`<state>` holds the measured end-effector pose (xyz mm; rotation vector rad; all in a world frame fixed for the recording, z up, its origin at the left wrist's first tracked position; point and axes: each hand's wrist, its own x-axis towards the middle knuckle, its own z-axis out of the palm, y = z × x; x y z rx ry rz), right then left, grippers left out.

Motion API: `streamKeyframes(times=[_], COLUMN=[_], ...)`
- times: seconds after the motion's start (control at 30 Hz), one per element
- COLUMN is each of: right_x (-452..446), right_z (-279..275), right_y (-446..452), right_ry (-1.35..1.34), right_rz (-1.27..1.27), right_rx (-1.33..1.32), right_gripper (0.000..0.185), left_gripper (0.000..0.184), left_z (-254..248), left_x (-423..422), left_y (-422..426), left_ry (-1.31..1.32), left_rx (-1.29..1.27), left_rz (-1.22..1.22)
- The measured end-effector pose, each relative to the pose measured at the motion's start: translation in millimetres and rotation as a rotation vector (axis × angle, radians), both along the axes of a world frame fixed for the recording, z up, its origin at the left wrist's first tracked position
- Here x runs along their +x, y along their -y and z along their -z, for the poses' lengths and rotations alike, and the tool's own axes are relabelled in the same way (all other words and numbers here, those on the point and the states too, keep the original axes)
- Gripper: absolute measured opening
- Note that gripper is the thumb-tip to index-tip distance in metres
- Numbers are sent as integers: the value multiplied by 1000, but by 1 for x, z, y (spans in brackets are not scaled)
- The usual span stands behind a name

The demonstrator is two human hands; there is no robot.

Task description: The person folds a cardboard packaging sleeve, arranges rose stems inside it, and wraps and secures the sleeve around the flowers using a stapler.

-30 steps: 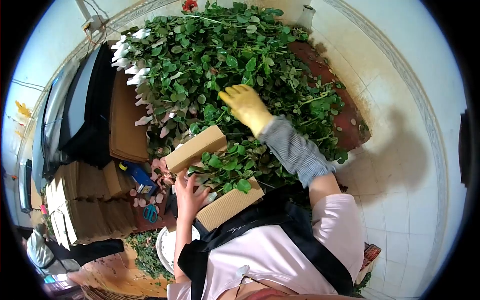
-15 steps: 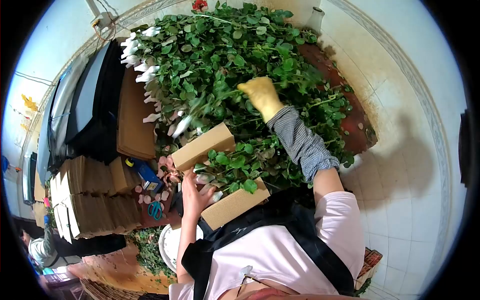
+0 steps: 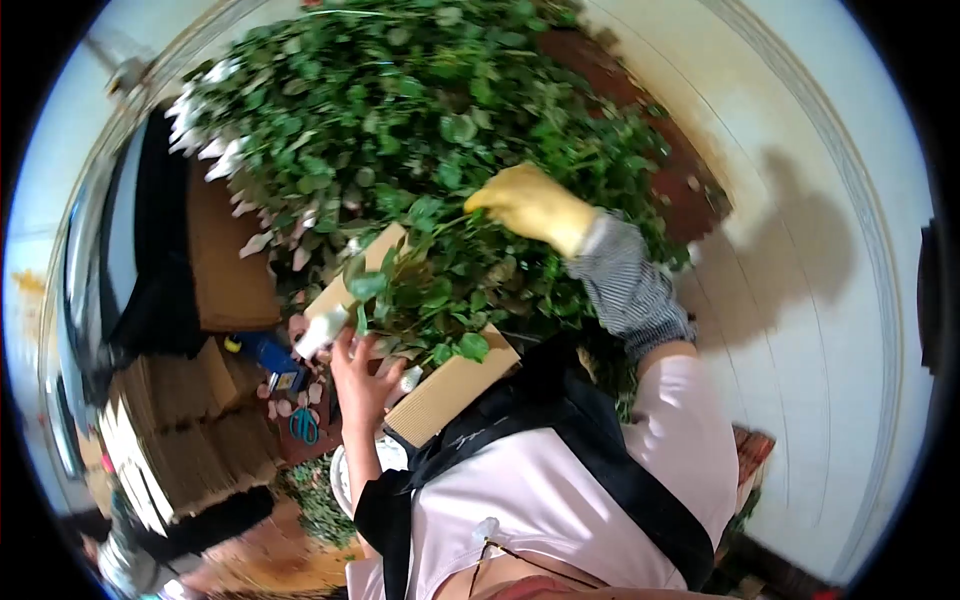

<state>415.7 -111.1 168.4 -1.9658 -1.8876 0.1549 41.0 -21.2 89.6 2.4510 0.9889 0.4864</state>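
My right hand (image 3: 530,207), in a yellow glove, is closed around a rose stem. The stem runs left through its leaves to a rose bud in a white sleeve (image 3: 323,331), held over a folded cardboard wrapper (image 3: 440,387). My bare left hand (image 3: 360,385) is at the wrapper's left end, its fingers apart and their tips close to that bud. Whether they touch it I cannot tell. Inside the wrapper lie more leafy rose stems (image 3: 440,320), with a white-sleeved bud (image 3: 411,378) beside my left thumb.
A large heap of roses (image 3: 400,120) covers the table (image 3: 690,190). At left are stacked cardboard pieces (image 3: 190,420), a blue tool (image 3: 270,358), teal scissors (image 3: 304,426) and loose pink petals. A white bucket (image 3: 340,480) stands below. Another person (image 3: 125,545) is at lower left.
My right hand has brought the rose down from the heap over the wrapper, bud now by my left hand. My left fingers have spread and lifted toward it. The view has shifted.
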Motion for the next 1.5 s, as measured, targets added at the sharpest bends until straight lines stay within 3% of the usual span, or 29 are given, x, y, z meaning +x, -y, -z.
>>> streamKeyframes(times=[0.03, 0.07, 0.13, 0.23, 0.27, 0.33, 0.47, 0.6, 0.67, 0.73, 0.8, 0.87, 0.93, 1.0, 1.03, 1.07, 1.2, 1.27, 1.33, 1.4, 1.43, 1.47, 1.5], right_x=[-5, -4, -23, -49, -53, -59, -72, -77, -75, -77, -67, -60, -56, -36, -41, -43, -57, -75, -111, -142, -160, -168, -178], right_z=[13, 49, 81, 106, 109, 98, 68, 88, 113, 92, 133, 143, 126, 164, 128, 106, 52, 38, 2, 11, -1, 28, 46], right_y=[2, 3, -2, 4, 7, 10, 18, 5, -2, 3, 17, 24, 23, 7, 9, 7, 20, 23, 20, 11, 6, 0, -9], right_ry=[39, 134, 295, 324, 314, 265, 275, 243, 227, 198, 182, -46, 14, -169, -87, -113, 126, -50, -304, -453, -200, -96, 22], right_rz=[-18, -12, 143, 199, 201, 237, 334, 374, 516, 559, 489, 512, 472, 471, 422, 434, 339, 91, -272, -524, -523, -607, -566], right_rx=[-43, 25, -126, 200, 197, -295, -462, -651, -432, -339, 66, -158, -115, -56, 20, -87, 158, 281, 295, 6, -246, -216, -349], right_gripper=[26, 24, 19, 15, 15, 15, 12, 14, 22, 26, 27, 18, 17, 23, 16, 17, 40, 50, 51, 42, 27, 18, 20], left_gripper=[59, 61, 64, 64, 64, 65, 66, 62, 61, 58, 57, 56, 54, 51, 50, 52, 58, 51, 36, 27, 33, 38, 39], left_z=[2, 2, 1, 27, 33, 32, 38, 53, 32, 18, 28, 32, 33, 30, 18, 7, 12, 7, 22, -8, -11, 0, -4], left_x=[-2, -2, -1, -6, -11, -11, -15, -16, -11, -9, -10, -11, -8, -6, -2, -2, -27, -36, -54, -49, -48, -52, -49], left_y=[3, 3, 8, 1, 0, -1, 3, 2, 2, 5, 10, 9, 6, 2, 1, 2, 13, 26, 32, 35, 33, 27, 27], left_ry=[-107, -64, 7, 15, 48, 50, 42, 92, -7, -33, 39, 64, 89, 103, 71, 6, 45, 182, 298, 227, 207, 33, -50], left_rx=[-48, -9, 3, 16, -9, 96, 53, 166, 125, -18, 58, 86, 113, 4, -7, -89, -47, -77, -384, -669, -742, -668, -580], left_rz=[-88, -53, -41, -27, -29, 28, -20, -64, -7, -47, -74, -50, -54, -17, 14, -2, -37, -170, -400, -390, -316, -226, -194])
